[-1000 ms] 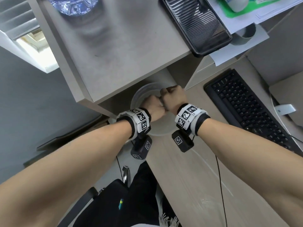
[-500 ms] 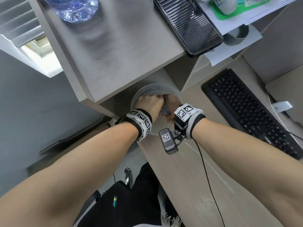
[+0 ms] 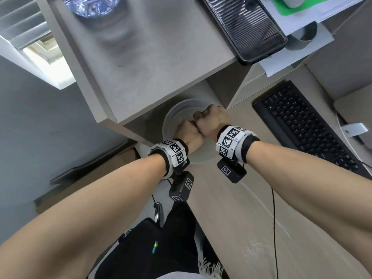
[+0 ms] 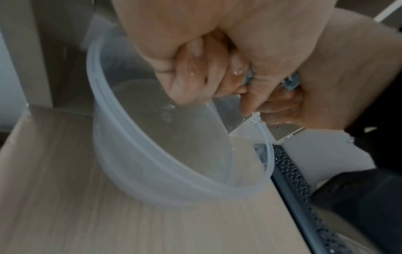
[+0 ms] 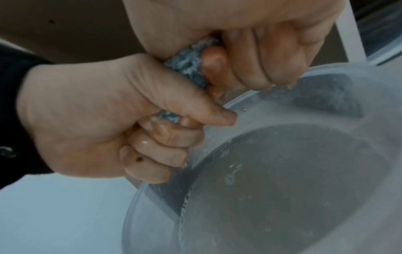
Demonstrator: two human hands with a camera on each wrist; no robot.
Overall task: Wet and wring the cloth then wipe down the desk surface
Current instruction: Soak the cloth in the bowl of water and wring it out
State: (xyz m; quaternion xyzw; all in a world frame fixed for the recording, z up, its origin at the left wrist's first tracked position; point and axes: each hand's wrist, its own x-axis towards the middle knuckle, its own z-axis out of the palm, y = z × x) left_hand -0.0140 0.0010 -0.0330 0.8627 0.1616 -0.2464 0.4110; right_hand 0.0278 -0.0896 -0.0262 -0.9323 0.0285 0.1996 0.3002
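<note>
A blue cloth (image 5: 187, 67) is bunched between my two fists, and only small bits of it show between the fingers (image 4: 290, 84). My left hand (image 3: 188, 130) and right hand (image 3: 211, 120) both grip it tightly, knuckles touching side by side. They hover over a translucent plastic bowl (image 3: 181, 103) holding water (image 5: 293, 180). The bowl sits on the light wooden desk (image 3: 231, 218), partly under a shelf. Wet drops cling to the fingers (image 4: 191, 73) in the left wrist view.
A grey shelf (image 3: 151, 57) overhangs the bowl and carries a water bottle (image 3: 90, 5) and a black ribbed device (image 3: 241, 27). To the right lies a black keyboard (image 3: 302, 127). A thin cable (image 3: 273, 218) crosses the desk. A black bag (image 3: 151, 248) sits below the desk edge.
Half a second ago the fists were twisted lower in the bowl with the right wrist rolled inward. Now both have rolled back, knuckles up, side by side, still gripping the cloth.
</note>
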